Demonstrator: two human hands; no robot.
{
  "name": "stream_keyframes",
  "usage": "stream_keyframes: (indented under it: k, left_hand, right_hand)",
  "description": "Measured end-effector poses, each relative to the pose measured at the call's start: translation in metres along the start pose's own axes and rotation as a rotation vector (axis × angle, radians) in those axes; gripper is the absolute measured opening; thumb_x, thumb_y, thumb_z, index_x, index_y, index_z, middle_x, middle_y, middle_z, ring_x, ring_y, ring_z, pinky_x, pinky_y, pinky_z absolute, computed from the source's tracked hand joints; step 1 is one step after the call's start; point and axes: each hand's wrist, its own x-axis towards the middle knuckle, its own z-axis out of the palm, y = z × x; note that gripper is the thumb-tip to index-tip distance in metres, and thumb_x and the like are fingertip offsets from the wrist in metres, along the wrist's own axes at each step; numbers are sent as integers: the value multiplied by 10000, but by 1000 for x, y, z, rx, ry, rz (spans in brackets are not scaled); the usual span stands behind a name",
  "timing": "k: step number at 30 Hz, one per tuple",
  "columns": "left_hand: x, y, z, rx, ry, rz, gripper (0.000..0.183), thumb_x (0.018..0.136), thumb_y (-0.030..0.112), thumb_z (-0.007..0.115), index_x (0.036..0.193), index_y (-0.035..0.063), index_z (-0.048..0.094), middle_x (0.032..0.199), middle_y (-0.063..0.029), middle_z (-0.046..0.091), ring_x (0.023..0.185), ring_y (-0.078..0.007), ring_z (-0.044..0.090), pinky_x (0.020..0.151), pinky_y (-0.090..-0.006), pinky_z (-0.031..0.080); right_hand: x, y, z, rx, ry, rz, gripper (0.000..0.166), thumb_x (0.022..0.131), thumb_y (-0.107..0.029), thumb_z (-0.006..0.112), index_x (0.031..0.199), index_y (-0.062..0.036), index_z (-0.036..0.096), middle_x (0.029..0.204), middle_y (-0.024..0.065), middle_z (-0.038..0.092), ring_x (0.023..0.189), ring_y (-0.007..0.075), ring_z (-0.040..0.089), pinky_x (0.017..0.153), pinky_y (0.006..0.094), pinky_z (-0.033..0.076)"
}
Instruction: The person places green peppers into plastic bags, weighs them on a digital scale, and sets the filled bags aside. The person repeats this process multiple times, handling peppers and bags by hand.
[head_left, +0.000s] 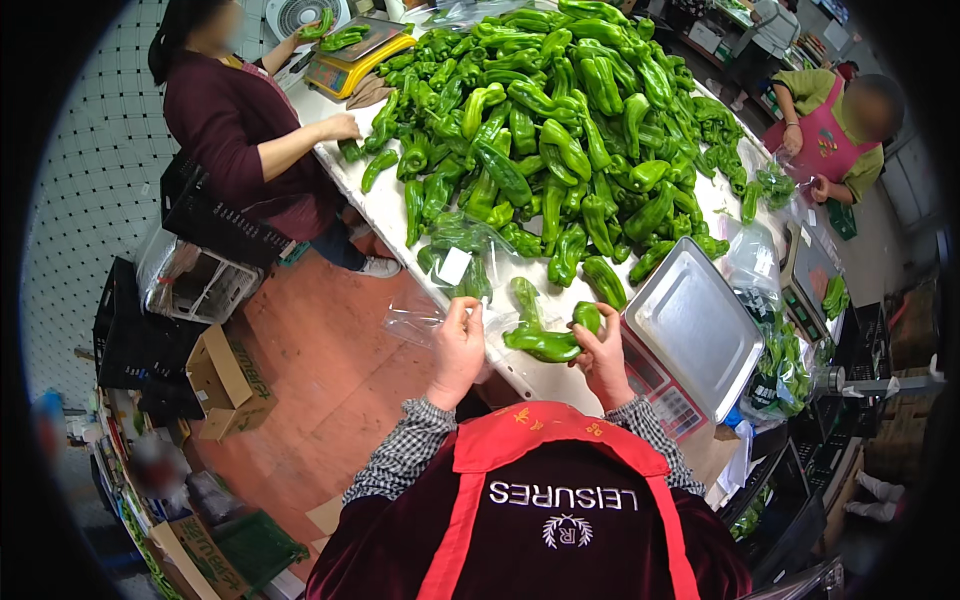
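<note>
My left hand (459, 349) pinches the edge of a clear plastic bag (495, 328) at the front of the table. Between thumb and fingers, my right hand (602, 358) grips a green pepper (586, 318). A curved pepper (541, 345) lies between my hands, its right end against my right fingers, and a paler one (526, 298) is just beyond it. How far these two sit inside the film is hard to tell. Past my left hand rests a filled clear bag of peppers (471, 279) with a white label (454, 266).
A big heap of green peppers (555, 135) covers much of the white table (375, 202). Right of my hand stands a scale with a metal pan (694, 330). Co-workers stand at left (232, 127) and right (825, 135), beside a yellow scale (349, 64) and another scale (806, 277).
</note>
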Motion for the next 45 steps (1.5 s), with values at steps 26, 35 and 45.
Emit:
stream_keyframes:
  k: [26, 35, 45]
  left_hand:
    - [-21, 11, 10, 313, -243, 279, 404, 975, 237, 642, 1368, 144, 616, 776, -160, 713, 642, -364, 697, 560, -474, 536]
    - [-9, 29, -1, -77, -168, 162, 359, 1021, 232, 613, 1363, 123, 625, 856, -194, 723, 731, -383, 716, 605, -447, 550]
    - [-11, 24, -4, -268, -273, 182, 342, 1075, 229, 560, 1330, 29, 669, 1095, -172, 757, 1015, -243, 721, 935, -350, 530]
  right_hand:
    - [3, 35, 34, 33, -317, 201, 359, 969, -75, 691, 1302, -12, 575, 1095, 74, 658, 909, 139, 649, 766, 275, 551]
    - [28, 40, 59, -209, -427, 29, 467, 957, -24, 650, 1413, -15, 552, 1230, 100, 634, 1023, 167, 649, 909, 343, 560]
    - [69, 31, 118, -984, -752, -615, 549, 861, -98, 670, 1403, -148, 601, 1364, 158, 573, 1258, 348, 569, 1011, 431, 501]
